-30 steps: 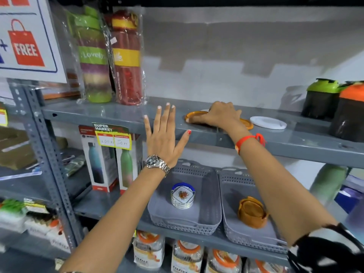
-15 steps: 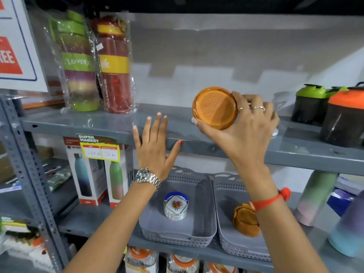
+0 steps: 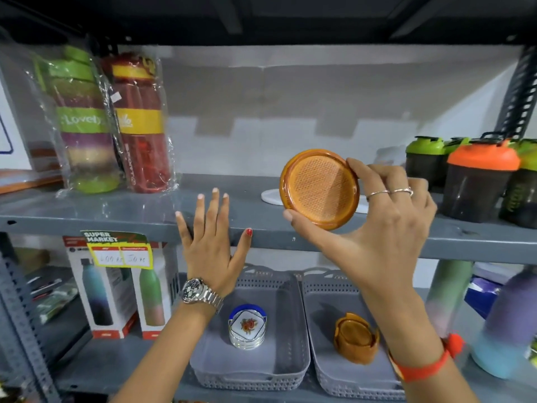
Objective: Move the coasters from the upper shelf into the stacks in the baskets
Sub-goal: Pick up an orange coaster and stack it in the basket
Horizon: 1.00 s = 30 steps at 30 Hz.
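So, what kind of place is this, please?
Most likely a shop or supermarket aisle. The grey metal shelf carries a "Super Market" price tag, and there is packaged stock: wrapped bottles, boxed bottles and shaker bottles.

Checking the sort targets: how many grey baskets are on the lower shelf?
2. The left basket holds the white floral stack; the right basket beside it holds the orange stack.

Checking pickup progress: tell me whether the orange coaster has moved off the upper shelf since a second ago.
Yes. The orange coaster went up off the upper shelf, now held tilted in the right hand.
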Each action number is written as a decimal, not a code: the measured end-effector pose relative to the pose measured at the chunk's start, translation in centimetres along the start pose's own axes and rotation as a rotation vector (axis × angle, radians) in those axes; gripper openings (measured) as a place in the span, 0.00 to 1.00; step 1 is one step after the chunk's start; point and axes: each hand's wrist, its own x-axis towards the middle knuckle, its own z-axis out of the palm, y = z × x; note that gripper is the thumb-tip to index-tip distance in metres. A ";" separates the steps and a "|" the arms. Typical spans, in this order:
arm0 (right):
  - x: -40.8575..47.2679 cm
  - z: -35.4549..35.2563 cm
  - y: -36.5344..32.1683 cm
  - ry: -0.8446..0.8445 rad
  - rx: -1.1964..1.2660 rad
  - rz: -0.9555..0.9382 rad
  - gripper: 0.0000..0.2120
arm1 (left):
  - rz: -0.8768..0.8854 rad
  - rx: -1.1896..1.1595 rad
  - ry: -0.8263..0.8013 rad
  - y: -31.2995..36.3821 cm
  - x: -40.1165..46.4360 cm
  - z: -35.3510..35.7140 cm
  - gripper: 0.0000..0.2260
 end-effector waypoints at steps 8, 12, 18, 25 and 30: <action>-7.1 -0.6 3.8 -0.306 0.194 0.090 0.42 | 0.165 0.009 0.043 3.0 -0.6 1.4 0.31; -11.7 0.3 8.3 -0.384 0.078 0.157 0.42 | 0.193 -0.005 0.125 3.8 -1.0 2.5 0.29; -15.8 5.7 17.6 -0.722 -0.475 0.383 0.43 | 0.142 -0.018 0.210 3.9 -1.1 3.4 0.29; -18.6 10.4 21.4 -1.159 -0.648 0.457 0.41 | 0.147 -0.009 0.255 3.7 -1.3 3.7 0.29; -19.6 11.8 21.6 -1.217 -0.662 0.457 0.35 | 0.148 -0.001 0.272 3.7 -1.2 3.7 0.29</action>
